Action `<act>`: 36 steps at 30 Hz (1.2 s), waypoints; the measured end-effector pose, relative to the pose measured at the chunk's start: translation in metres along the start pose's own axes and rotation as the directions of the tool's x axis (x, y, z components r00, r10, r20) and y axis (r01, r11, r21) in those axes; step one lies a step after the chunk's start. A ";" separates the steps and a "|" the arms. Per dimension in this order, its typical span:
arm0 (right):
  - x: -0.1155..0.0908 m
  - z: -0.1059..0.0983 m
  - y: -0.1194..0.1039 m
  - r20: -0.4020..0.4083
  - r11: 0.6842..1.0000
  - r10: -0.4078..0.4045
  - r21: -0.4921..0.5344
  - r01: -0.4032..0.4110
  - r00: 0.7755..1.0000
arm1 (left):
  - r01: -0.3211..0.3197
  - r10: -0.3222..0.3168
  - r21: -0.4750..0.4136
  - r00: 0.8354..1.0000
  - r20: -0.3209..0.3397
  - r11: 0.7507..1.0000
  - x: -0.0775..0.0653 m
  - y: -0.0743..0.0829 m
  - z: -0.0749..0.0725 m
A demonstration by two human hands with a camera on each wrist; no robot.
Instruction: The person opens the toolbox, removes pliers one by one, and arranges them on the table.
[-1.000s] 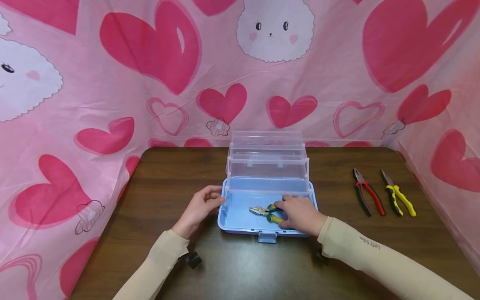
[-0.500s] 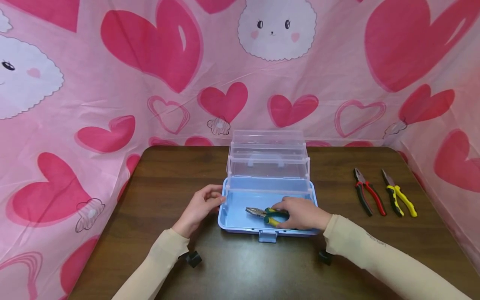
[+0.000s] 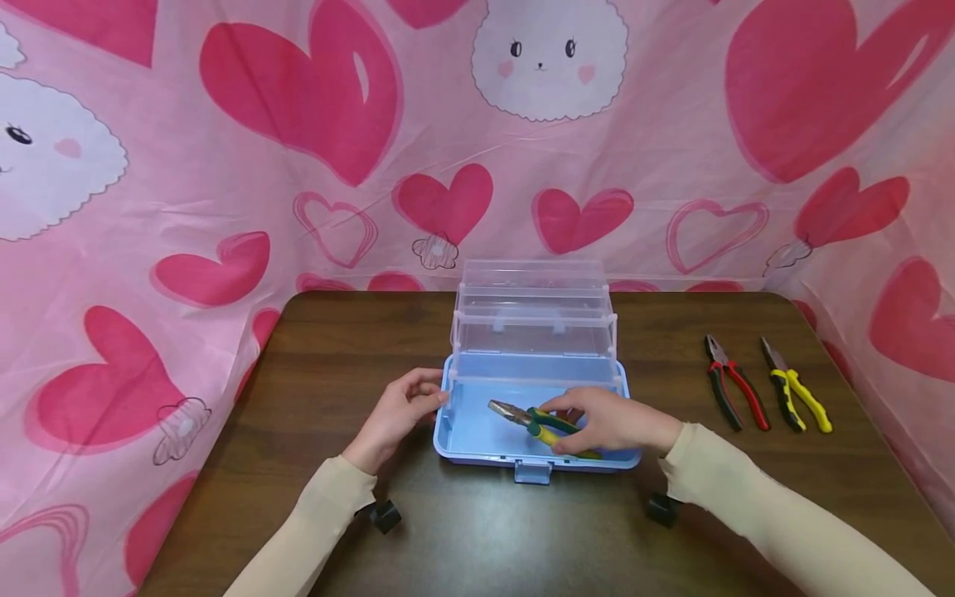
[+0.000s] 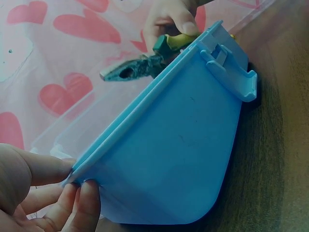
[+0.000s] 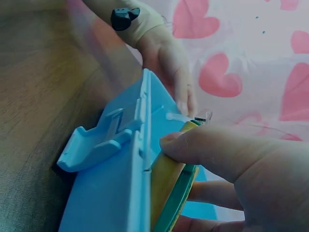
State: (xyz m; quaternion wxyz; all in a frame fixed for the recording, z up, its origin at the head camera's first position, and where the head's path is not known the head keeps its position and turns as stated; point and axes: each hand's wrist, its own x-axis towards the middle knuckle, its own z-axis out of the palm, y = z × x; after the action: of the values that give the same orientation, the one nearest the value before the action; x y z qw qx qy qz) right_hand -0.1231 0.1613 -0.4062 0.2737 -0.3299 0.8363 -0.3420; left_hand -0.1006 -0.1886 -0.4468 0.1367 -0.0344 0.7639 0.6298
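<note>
A blue toolbox stands unlatched, its clear tiered trays folded up at the back. My left hand pinches the box's left rim between thumb and fingers, as the left wrist view shows. My right hand holds combination pliers by their green and yellow handles. In the head view the pliers' metal head points left over the box's inside. The left wrist view has that head above the rim. Part of the handles is hidden under my right fingers.
Red-and-black pliers and yellow-and-black long-nose pliers lie on the right of the wooden table. A front latch hangs down from the box. A pink heart-printed cloth hangs behind the table.
The pliers have come up off the box floor with my right hand, their head tilting up. My right hand has shifted slightly right. The left hand keeps its place on the rim.
</note>
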 end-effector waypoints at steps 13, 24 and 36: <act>-0.015 -0.011 0.002 0.027 0.994 -0.072 0.084 0.069 0.997 | 0.001 -0.001 -0.007 1.000 0.000 1.000 -0.001 0.000 0.001; -0.032 -0.025 0.002 -0.018 0.989 -0.130 0.071 0.131 0.991 | 0.003 -0.003 -0.007 1.000 -0.007 1.000 -0.001 0.001 0.001; -0.063 -0.042 0.013 -0.141 0.975 -0.113 0.175 0.137 0.983 | 0.006 -0.006 -0.015 1.000 0.001 1.000 -0.001 0.000 -0.001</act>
State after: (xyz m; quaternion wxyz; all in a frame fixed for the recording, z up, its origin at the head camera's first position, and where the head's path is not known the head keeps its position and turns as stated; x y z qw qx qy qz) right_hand -0.1171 0.2315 -0.3754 0.2255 -0.3323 0.7947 -0.4552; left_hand -0.1003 -0.1892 -0.4461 0.1387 -0.0371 0.7590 0.6351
